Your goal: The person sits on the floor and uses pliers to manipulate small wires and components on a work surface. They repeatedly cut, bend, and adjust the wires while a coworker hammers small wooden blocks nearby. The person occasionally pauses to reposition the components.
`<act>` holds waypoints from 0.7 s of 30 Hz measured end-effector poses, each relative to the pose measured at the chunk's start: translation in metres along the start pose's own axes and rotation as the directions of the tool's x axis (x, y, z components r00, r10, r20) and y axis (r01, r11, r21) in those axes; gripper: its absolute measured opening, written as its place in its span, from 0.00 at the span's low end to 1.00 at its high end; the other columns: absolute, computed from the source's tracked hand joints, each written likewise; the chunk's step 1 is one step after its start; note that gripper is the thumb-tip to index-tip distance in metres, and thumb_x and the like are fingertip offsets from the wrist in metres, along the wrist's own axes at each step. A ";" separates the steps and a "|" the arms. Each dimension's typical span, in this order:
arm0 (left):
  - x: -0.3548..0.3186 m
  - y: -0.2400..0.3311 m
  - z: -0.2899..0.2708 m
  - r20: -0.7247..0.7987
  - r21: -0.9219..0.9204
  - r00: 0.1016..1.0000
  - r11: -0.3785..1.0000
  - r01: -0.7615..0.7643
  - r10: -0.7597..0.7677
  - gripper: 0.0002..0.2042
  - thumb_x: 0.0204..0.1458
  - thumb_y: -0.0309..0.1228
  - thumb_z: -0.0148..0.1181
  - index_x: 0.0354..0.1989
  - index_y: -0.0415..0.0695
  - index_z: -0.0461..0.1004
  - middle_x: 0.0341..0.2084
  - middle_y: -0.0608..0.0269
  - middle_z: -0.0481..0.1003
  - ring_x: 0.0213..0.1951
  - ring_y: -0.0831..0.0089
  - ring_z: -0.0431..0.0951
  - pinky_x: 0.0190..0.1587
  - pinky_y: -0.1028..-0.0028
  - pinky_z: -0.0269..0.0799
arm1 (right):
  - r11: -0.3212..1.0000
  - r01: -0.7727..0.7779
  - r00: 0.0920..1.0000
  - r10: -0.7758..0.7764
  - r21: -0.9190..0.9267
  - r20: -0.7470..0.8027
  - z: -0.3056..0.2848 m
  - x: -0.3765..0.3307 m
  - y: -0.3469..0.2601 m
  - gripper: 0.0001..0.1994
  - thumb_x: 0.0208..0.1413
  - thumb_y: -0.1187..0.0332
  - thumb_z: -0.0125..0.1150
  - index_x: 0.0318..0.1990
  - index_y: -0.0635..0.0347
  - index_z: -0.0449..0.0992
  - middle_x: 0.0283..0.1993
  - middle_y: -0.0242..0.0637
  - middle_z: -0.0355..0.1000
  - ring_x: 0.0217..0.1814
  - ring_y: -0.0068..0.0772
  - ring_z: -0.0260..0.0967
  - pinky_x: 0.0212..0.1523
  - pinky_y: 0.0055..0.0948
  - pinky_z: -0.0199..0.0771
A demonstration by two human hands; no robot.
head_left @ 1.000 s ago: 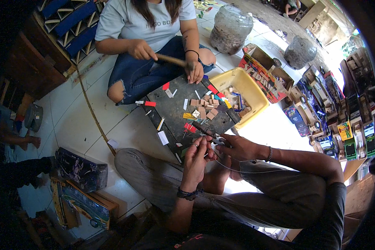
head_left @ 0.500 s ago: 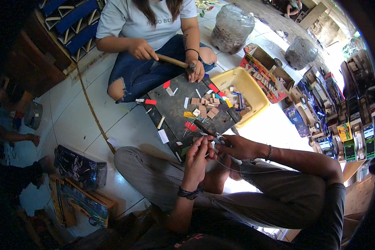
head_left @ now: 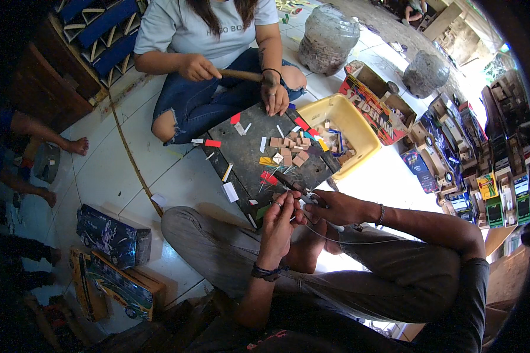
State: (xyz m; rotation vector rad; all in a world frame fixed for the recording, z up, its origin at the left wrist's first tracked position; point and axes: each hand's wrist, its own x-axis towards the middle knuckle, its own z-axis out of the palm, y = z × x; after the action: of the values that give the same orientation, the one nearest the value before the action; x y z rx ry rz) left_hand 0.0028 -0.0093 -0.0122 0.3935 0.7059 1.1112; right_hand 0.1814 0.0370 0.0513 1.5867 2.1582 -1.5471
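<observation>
Close together over the near edge of a dark low board (head_left: pixel 241 141), my two hands work at something small. My left hand (head_left: pixel 278 222) is closed, its fingertips pinching a thin pale strand (head_left: pixel 292 219). My right hand (head_left: pixel 338 207) grips a hand tool with a dark pointed end (head_left: pixel 284 177); its exact kind is partly hidden by the fingers. A thin clear line (head_left: pixel 359 242) trails from the hands across my right leg. Just beyond the fingertips lie thin cut strands (head_left: pixel 285 168) and a red piece (head_left: pixel 269 177).
Small wooden blocks (head_left: pixel 288 144) and coloured strips cover the board. Opposite, a person (head_left: pixel 218 53) holds a hammer (head_left: pixel 241 75). A yellow basin (head_left: pixel 368 144) stands at the right, toy vehicles (head_left: pixel 447 153) beyond it. More toy vehicles (head_left: pixel 115 235) lie left; another person's bare foot (head_left: pixel 76 146) shows farther left.
The co-worker's hammer has lifted off the spot by their other hand. At the far left, another person's leg and foot have come further into view. My hands have hardly moved.
</observation>
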 end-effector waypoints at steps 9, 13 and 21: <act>0.000 -0.005 -0.001 -0.044 -0.002 0.999 1.000 0.018 -0.018 0.12 0.65 0.36 0.47 0.47 0.40 0.70 0.29 0.71 0.65 0.28 0.82 0.67 0.35 0.75 0.72 | 0.994 -0.108 0.994 0.109 -0.017 0.006 0.003 0.005 0.000 0.28 0.62 0.47 0.49 0.37 0.70 0.76 0.29 0.55 0.76 0.34 0.47 0.77 0.38 0.41 0.75; 0.000 -0.006 -0.001 -0.052 0.004 0.998 1.000 0.026 -0.026 0.12 0.65 0.36 0.48 0.47 0.40 0.70 0.29 0.71 0.66 0.28 0.81 0.68 0.36 0.74 0.73 | 0.992 -0.061 0.995 0.052 -0.113 -0.082 0.006 0.010 0.006 0.27 0.61 0.48 0.51 0.35 0.70 0.77 0.28 0.57 0.75 0.34 0.53 0.76 0.38 0.44 0.75; -0.002 -0.005 0.005 -0.089 -0.010 0.996 0.999 0.033 -0.033 0.12 0.65 0.35 0.48 0.49 0.41 0.70 0.30 0.70 0.67 0.30 0.80 0.69 0.38 0.73 0.74 | 0.954 -0.064 0.982 0.009 -0.292 -0.187 0.009 0.012 0.018 0.20 0.58 0.54 0.56 0.41 0.66 0.74 0.30 0.56 0.75 0.36 0.56 0.76 0.39 0.47 0.75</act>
State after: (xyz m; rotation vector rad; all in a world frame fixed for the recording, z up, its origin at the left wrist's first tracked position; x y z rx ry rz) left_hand 0.0086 -0.0131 -0.0111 0.3256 0.7830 1.1053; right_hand 0.1840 0.0384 0.0280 1.7100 2.3033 -1.0366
